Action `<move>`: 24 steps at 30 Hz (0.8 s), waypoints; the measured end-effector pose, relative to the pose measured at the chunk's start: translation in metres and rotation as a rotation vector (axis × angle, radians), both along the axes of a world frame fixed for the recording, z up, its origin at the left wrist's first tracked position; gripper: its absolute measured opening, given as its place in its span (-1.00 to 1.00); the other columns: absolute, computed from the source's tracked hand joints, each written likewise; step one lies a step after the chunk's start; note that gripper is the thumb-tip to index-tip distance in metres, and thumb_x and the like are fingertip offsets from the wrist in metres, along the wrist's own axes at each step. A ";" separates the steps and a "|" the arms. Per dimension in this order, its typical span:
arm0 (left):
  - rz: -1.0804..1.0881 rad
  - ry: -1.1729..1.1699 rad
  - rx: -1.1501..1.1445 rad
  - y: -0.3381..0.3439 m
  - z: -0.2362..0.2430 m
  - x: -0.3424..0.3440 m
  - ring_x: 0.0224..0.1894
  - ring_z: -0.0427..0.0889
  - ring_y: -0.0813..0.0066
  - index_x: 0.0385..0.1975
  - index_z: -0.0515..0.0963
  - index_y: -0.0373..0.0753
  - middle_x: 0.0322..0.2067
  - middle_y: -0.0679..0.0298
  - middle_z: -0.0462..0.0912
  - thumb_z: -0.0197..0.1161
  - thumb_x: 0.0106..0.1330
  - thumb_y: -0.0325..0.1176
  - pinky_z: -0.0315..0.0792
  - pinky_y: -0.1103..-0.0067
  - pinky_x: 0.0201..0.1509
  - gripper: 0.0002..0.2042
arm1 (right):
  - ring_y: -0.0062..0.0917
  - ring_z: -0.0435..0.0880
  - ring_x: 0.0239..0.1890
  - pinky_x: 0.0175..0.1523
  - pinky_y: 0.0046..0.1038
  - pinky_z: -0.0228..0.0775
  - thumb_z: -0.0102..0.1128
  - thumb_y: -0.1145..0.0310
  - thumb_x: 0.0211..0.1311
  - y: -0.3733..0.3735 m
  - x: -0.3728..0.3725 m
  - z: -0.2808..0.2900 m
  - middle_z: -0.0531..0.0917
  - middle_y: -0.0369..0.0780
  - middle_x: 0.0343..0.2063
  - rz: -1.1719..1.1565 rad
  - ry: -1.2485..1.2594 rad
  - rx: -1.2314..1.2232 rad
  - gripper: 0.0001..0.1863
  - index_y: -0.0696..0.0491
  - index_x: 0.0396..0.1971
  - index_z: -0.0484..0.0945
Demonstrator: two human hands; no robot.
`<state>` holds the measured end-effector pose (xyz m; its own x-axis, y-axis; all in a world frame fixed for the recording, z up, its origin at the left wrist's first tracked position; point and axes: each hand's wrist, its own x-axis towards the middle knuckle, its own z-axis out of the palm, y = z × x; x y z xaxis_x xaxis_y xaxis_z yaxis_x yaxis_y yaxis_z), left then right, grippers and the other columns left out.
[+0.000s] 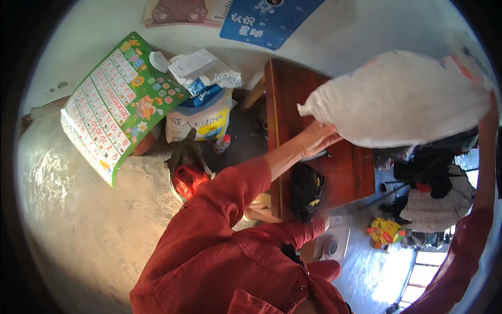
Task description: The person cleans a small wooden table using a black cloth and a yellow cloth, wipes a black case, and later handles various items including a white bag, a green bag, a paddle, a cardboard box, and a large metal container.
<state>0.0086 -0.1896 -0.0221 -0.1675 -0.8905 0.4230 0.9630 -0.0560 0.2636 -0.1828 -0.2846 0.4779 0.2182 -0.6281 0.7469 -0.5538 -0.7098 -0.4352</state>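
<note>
A bulging white sack (397, 99) is raised over the dark red wooden table (342, 167), in front of the wall. My left hand (320, 137) is closed on its lower left edge, fingers pressed into the fabric. At the far right rim of the view my right hand (492, 102) grips the sack's other end, where a patch of red print shows. That hand's fingers are mostly hidden by the view's edge. Below my left wrist, a black bag with yellow marks (307, 191) rests at the table's near left side.
Left of the table stand a white and yellow package (201, 120) and a small red-capped bottle (222, 143). A green-edged alphabet poster (117, 104) leans there. A red bag (189, 180) lies near my left arm. Clothes (436, 204) and a yellow bag (386, 232) are at the right.
</note>
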 end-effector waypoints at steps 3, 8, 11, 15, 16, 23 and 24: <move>0.122 0.149 0.113 -0.044 -0.018 0.042 0.29 0.41 0.35 0.30 0.26 -0.06 0.24 0.35 0.42 0.43 0.08 0.12 0.34 0.32 0.41 -0.19 | -0.35 0.58 0.08 0.20 -0.40 0.42 0.45 0.00 0.11 -0.100 0.035 -0.050 0.56 -0.06 0.11 0.144 -0.375 0.135 -0.18 0.32 0.19 0.40; 0.027 0.445 0.508 -0.095 -0.060 0.060 0.34 0.33 0.16 0.33 0.23 0.05 0.31 0.20 0.31 0.23 0.12 0.29 0.41 0.23 0.33 -0.21 | -0.43 0.59 -0.08 0.02 -0.44 0.46 0.52 -0.20 -0.08 -0.161 0.104 -0.128 0.59 -0.12 0.04 -0.005 -0.406 0.210 -0.03 0.37 0.08 0.49; 0.078 0.424 0.548 -0.106 -0.089 0.078 0.37 0.26 -0.01 0.39 0.13 0.09 0.35 0.12 0.20 -0.02 0.24 0.38 0.41 0.11 0.30 -0.22 | -0.42 0.60 -0.07 0.05 -0.39 0.46 0.49 -0.23 -0.06 -0.179 0.137 -0.167 0.61 -0.10 0.00 0.025 -0.326 0.225 -0.04 0.36 0.08 0.49; 0.061 0.392 0.611 -0.104 -0.102 0.072 0.35 0.26 -0.08 0.44 -0.02 0.13 0.39 0.21 0.11 -0.08 0.33 0.35 0.39 0.12 0.30 -0.24 | -0.39 0.55 0.05 0.13 -0.37 0.42 0.47 -0.20 -0.01 -0.188 0.183 -0.179 0.57 -0.12 0.07 -0.004 -0.275 0.300 -0.05 0.29 0.17 0.44; 0.066 0.383 0.601 -0.104 -0.101 0.075 0.35 0.26 -0.09 0.44 -0.03 0.13 0.40 0.22 0.10 -0.09 0.33 0.35 0.39 0.12 0.30 -0.24 | -0.39 0.54 0.09 0.17 -0.37 0.41 0.47 -0.17 0.02 -0.194 0.189 -0.174 0.55 -0.14 0.11 -0.038 -0.269 0.335 -0.05 0.27 0.22 0.40; 0.285 0.463 0.726 -0.102 -0.095 0.103 0.14 0.51 0.07 0.36 0.14 -0.18 0.22 0.02 0.34 -0.18 0.47 0.24 0.55 0.17 0.16 -0.33 | -0.31 0.54 0.11 0.17 -0.31 0.41 0.47 -0.27 -0.08 -0.164 0.219 -0.189 0.55 -0.05 0.08 0.197 -0.129 0.521 0.02 0.27 0.18 0.39; 0.204 0.429 0.688 -0.097 -0.096 0.098 -0.08 0.55 0.19 0.29 0.22 -0.22 0.08 0.07 0.44 -0.14 0.48 0.22 0.58 0.25 0.05 -0.36 | -0.28 0.52 0.15 0.18 -0.29 0.41 0.46 -0.28 -0.08 -0.164 0.210 -0.186 0.52 -0.03 0.12 0.205 -0.103 0.444 0.05 0.25 0.23 0.34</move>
